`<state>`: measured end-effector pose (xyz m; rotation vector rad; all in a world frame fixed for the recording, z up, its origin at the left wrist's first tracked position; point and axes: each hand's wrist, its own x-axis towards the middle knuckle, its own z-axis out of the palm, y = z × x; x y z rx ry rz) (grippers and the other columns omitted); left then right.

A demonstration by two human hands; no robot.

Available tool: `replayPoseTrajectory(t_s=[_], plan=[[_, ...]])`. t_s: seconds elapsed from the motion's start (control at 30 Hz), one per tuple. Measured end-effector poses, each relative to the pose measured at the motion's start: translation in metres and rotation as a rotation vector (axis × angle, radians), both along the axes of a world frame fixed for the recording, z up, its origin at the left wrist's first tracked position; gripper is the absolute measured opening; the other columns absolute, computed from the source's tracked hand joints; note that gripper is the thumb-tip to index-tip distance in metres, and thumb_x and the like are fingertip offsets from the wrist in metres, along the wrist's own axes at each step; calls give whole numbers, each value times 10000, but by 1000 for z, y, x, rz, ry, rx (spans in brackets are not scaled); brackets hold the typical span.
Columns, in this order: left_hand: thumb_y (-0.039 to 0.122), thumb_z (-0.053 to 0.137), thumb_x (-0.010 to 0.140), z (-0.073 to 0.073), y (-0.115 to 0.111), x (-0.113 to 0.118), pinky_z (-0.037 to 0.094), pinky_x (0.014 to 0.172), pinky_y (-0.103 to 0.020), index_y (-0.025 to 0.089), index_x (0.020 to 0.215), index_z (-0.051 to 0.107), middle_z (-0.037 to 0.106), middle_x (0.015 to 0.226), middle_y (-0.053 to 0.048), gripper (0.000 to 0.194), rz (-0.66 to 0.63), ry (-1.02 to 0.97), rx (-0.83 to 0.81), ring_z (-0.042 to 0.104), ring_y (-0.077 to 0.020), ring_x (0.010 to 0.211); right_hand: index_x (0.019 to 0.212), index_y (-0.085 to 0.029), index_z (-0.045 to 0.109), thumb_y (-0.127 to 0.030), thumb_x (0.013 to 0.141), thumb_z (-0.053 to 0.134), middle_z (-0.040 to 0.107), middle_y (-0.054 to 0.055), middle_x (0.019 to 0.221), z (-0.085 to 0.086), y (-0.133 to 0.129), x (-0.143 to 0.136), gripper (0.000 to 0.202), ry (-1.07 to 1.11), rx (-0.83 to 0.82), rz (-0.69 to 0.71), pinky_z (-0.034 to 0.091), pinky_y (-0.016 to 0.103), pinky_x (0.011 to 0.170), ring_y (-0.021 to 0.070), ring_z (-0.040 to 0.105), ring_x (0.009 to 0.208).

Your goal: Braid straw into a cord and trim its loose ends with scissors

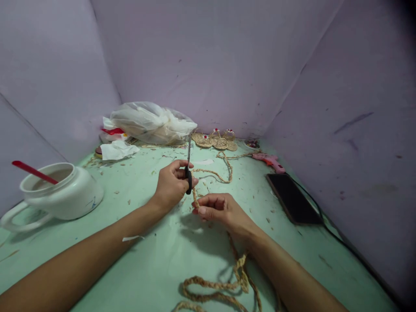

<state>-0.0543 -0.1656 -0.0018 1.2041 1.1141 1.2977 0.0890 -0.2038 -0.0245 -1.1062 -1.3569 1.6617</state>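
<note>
My left hand is closed on black-handled scissors, whose blades point away from me, upright in view. A braided tan rope runs between my hands. My right hand pinches it between thumb and fingers, just nearer to me than the scissors. From there the rope trails under my right wrist into loose loops at the front of the table. Its other stretch curves over the table beyond my hands, toward a pink glue gun.
The green table bears a white mug with a red stick at left, a plastic bag and white cloth at the back. Woven coiled pieces stand behind; a phone and black cable lie right. Walls enclose the sides.
</note>
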Motion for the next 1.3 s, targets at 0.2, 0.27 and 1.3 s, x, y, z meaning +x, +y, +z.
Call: replayPoseTrajectory(t_s=[0.2,0.27,1.3], plan=[[151,703,457,3,-5,3,398,435,-173,128,809,530,541,493,62,393,-11,32,-24,482,-69,447,715,-148,640,-300,587,682,565,-19,601,3,0,-8,203,-51,85,-171,375,224,512,75,451,522],[166,713,454,3,-6,4,393,433,-173,129,807,529,546,493,57,399,-5,30,-35,487,-71,446,686,-156,617,-280,578,679,533,-35,564,4,-2,-9,175,-11,71,-176,390,219,490,74,448,503],[247,463,686,-22,-6,-29,429,606,-323,152,1186,485,602,838,-87,509,-34,1478,964,557,-211,687,746,-144,684,-203,510,689,637,25,604,13,5,1,243,151,20,-550,380,206,343,112,509,480]])
